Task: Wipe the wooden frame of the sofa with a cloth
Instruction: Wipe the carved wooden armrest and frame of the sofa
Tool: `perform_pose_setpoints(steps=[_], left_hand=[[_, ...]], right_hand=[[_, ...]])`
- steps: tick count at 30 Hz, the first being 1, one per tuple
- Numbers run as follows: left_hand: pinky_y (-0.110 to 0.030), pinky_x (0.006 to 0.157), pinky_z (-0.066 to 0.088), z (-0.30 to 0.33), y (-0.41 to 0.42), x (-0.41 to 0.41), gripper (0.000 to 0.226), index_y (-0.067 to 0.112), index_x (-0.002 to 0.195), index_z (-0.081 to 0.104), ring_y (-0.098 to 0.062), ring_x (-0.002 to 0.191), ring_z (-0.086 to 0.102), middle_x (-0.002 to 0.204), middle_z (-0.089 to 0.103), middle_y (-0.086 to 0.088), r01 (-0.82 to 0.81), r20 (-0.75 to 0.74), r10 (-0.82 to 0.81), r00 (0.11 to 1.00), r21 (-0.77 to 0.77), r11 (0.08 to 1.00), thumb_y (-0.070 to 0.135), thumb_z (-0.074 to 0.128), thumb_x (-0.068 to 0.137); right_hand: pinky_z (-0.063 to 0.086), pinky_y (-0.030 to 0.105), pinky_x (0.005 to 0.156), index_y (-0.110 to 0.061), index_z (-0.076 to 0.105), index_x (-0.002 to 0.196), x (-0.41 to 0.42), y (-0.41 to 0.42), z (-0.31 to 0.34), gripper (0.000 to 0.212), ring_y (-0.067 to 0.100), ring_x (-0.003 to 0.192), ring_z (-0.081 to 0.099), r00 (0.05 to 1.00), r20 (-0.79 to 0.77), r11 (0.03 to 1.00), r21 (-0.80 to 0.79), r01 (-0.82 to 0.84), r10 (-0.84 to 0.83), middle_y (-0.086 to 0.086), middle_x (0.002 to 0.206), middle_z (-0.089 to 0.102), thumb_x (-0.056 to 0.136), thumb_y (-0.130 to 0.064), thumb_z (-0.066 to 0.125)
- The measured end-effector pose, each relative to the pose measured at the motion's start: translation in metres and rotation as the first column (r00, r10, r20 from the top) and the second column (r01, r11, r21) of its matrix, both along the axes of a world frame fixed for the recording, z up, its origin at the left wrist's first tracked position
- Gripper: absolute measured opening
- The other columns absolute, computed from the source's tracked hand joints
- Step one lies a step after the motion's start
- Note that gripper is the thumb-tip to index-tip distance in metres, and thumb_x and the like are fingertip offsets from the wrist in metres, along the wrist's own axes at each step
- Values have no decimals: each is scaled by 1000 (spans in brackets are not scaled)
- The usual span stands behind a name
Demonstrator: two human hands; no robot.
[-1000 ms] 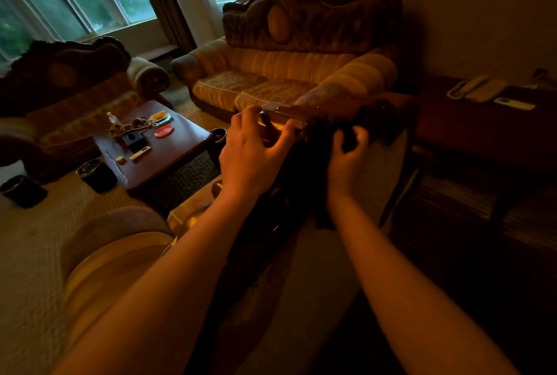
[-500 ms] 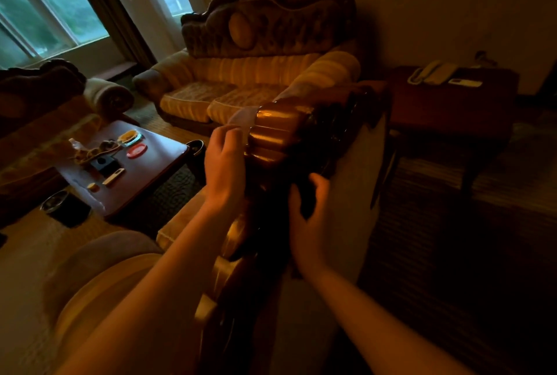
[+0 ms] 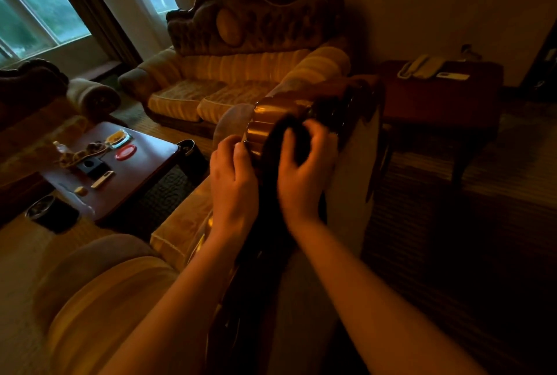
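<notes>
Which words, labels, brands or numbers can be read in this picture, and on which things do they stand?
None can be read.
Packets on the coffee table: any print is blurred.
Telephone on the side table: any keys or markings are too small and dim.
Flat white device beside it: no readable marking.
Dark cloth and wooden frame at the hands: no text visible.

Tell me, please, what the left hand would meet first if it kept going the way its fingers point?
Probably the ridged wooden frame: the left hand already has its fingertips at the frame's near edge, beside the dark cloth. Depth is unclear in this dim view.
</notes>
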State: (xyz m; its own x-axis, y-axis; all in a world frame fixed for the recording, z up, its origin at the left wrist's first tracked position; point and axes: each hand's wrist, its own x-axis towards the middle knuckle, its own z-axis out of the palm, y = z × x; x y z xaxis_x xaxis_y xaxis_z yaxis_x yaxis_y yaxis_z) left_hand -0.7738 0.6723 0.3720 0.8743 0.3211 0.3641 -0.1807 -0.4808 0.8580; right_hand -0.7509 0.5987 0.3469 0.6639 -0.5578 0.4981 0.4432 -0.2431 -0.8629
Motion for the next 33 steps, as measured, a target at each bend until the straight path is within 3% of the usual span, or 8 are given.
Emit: perform_pose_setpoints(steps=[5, 8, 10, 13, 18, 22, 26, 33], left_hand=[[-43, 94, 43, 3, -3, -3, 38, 24, 109, 51, -21, 106, 52, 111, 56, -8, 11, -32, -11, 999, 0, 1000, 45, 29, 87], [-48, 95, 43, 5, -3, -2, 38, 24, 110, 51, -23, 107, 52, 112, 55, -9, -3, -36, 5, 999, 36, 999, 45, 29, 88], [-50, 94, 44, 4, -4, -3, 37, 25, 112, 50, -24, 107, 53, 114, 53, -7, 8, -48, -4, 999, 84, 996, 45, 29, 90], [-50, 95, 44, 2, -5, -3, 36, 20, 120, 50, -24, 108, 52, 118, 50, -6, 11, -51, -5, 999, 124, 992, 39, 31, 96], [-34, 93, 40, 0, -4, -3, 31, 16, 126, 47, -15, 108, 45, 122, 48, -8, 7, -76, 7, 997, 180, 984, 29, 33, 102], [-49, 92, 45, 1, -6, -3, 31, 16, 121, 48, -25, 105, 52, 114, 52, -9, 12, -69, -1, 998, 164, 986, 32, 33, 99], [-52, 93, 44, 2, -7, -4, 39, 19, 121, 48, -26, 105, 54, 115, 54, -10, 25, -91, -10, 996, 159, 987, 41, 32, 93], [-48, 94, 44, 2, -6, -7, 41, 17, 116, 49, -23, 104, 52, 113, 52, -10, 14, -98, 3, 995, 163, 986, 42, 31, 90]], right_hand=[[31, 18, 92, 2, 42, 131, 64, -52, -10, 39, 27, 123, 45, 926, -349, 908, 419, 16, 145, 18, 131, 49, 98, -17, 47], [30, -2, 83, -15, 40, 133, 7, -14, -39, 39, 7, 113, 44, 945, -285, 936, 348, -52, 158, -2, 125, 45, 97, -26, 47], [35, 3, 84, -30, 41, 125, -33, 10, -42, 31, 3, 109, 46, 968, -192, 957, 269, -107, 162, -6, 122, 45, 95, -34, 48], [40, 19, 84, -8, 54, 115, -15, 6, -20, 30, 12, 100, 50, 994, -106, 993, 113, -20, 32, 10, 111, 54, 92, -26, 54], [36, 29, 89, 7, 46, 123, 65, -43, -17, 36, 29, 112, 52, 937, -332, 937, 349, 15, 109, 21, 121, 53, 97, -18, 48], [42, 18, 83, -10, 44, 128, 23, -30, -50, 33, 17, 106, 53, 940, -278, 910, 409, -69, 196, 5, 117, 53, 98, -25, 45], [46, 25, 89, -45, 43, 114, -74, 17, -74, 22, -1, 103, 50, 935, -126, 936, 166, -311, 333, -16, 112, 48, 93, -48, 45], [47, 39, 73, 6, 57, 101, -26, -6, -46, 47, 25, 86, 54, 981, -19, 976, -97, -193, 192, 16, 96, 55, 95, -36, 37]])
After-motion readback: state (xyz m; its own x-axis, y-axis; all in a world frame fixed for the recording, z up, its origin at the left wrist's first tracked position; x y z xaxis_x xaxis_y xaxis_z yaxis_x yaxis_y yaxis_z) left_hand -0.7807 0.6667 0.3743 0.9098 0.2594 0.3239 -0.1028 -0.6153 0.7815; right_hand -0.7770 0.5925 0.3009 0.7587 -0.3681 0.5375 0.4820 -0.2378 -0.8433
